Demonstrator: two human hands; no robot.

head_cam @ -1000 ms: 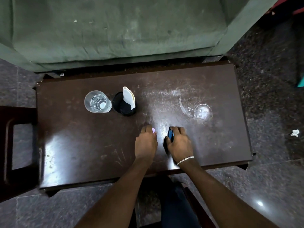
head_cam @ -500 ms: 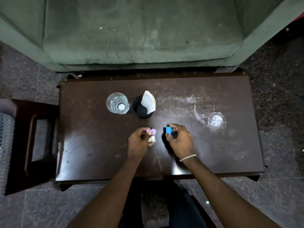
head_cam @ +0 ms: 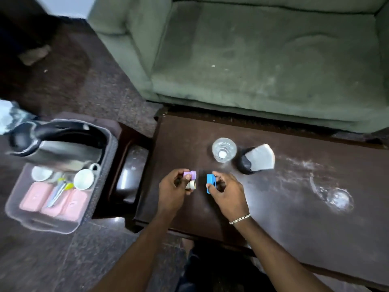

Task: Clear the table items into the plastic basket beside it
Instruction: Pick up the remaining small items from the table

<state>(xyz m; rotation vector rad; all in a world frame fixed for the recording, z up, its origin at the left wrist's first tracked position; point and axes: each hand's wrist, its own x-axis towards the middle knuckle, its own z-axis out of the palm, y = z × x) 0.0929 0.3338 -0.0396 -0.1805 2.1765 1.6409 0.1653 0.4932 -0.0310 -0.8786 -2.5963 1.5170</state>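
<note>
My left hand (head_cam: 173,189) holds a small purple item (head_cam: 190,175) and a small cream one (head_cam: 192,184) above the dark wooden table (head_cam: 294,207). My right hand (head_cam: 226,191) grips a blue block-like item (head_cam: 210,182). On the table stand a clear glass (head_cam: 224,149), a black cup holding a white folded napkin (head_cam: 257,158), and an upturned clear glass (head_cam: 339,199) to the right. The grey plastic basket (head_cam: 108,148) sits left of the table. It holds a kettle, white cups, pink boxes and cutlery.
A green sofa (head_cam: 263,60) stands behind the table. A dark wooden stool (head_cam: 128,175) lies between the basket and the table. The floor is dark speckled stone.
Both hands have lifted the small items off the table. The view has swung left, bringing the basket into sight.
</note>
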